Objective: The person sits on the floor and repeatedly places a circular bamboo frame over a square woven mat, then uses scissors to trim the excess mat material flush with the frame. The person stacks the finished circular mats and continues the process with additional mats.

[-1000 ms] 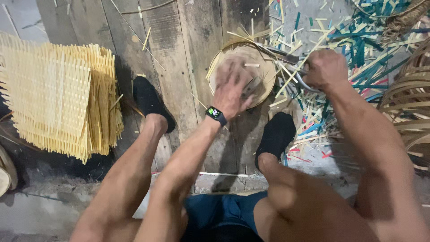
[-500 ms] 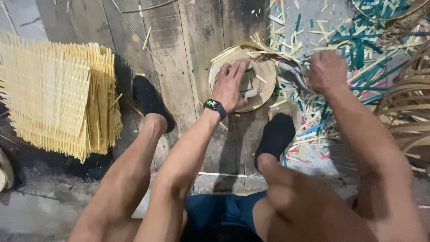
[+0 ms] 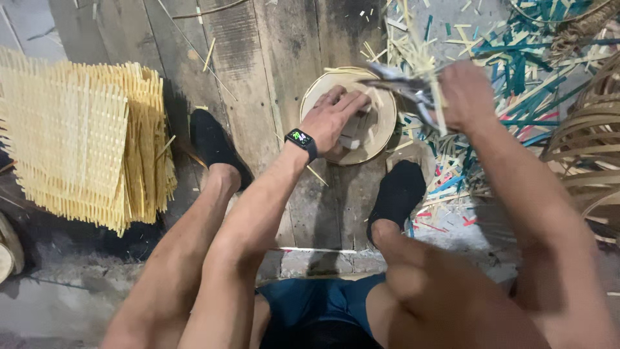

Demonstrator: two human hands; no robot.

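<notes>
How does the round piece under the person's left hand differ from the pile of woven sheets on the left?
The round woven piece is a single disc with a solid rim; the stack of woven mats is many rectangular sheets with loose, fringed edges. The left hand presses the disc flat on the wooden planks; nothing touches the stack. Both are pale yellow strips.

The right hand [image 3: 466, 95] has been raised off the basket [image 3: 382, 126], and the cutter [image 3: 403, 85] in it has been brought up above the rim, blurred, with a tuft of cut strips [image 3: 423, 58] lifted along. The left hand [image 3: 336, 116] has been slid lower across the basket's woven face. The basket has been turned slightly on the boards [image 3: 271, 58].
</notes>
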